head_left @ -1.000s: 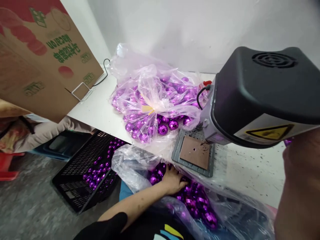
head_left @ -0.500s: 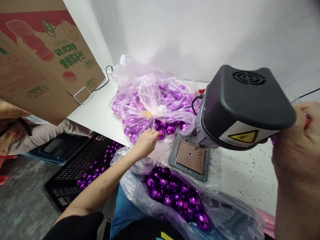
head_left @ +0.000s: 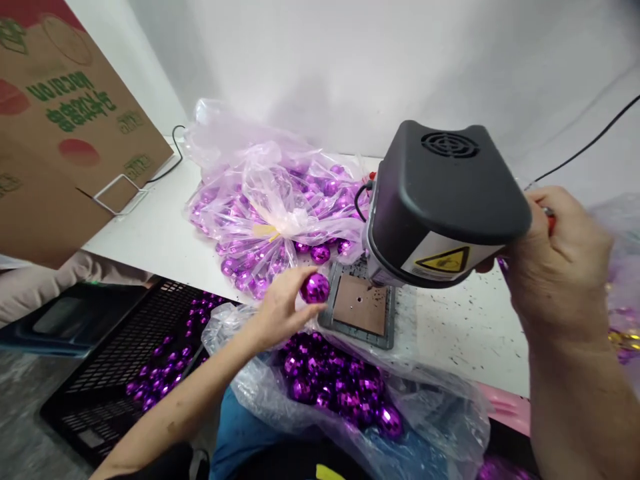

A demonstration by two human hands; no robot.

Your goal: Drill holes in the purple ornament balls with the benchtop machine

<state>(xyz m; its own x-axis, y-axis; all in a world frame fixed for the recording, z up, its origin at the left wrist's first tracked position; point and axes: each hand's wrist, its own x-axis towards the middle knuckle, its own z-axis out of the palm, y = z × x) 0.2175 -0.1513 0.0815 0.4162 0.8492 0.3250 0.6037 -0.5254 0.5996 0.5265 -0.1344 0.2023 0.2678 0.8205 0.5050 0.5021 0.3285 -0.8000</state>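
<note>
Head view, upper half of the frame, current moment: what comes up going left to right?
Printed cardboard → knotted plastic bag of purple balls → black machine → right hand → clear plastic at the right edge

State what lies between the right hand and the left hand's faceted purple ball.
In the head view, a black machine housing and, nearer the ball, a brown square plate.

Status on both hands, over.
Left hand: gripping purple ball, beside brown pad. Right hand: on black machine. Pad's hole uncovered.
</note>
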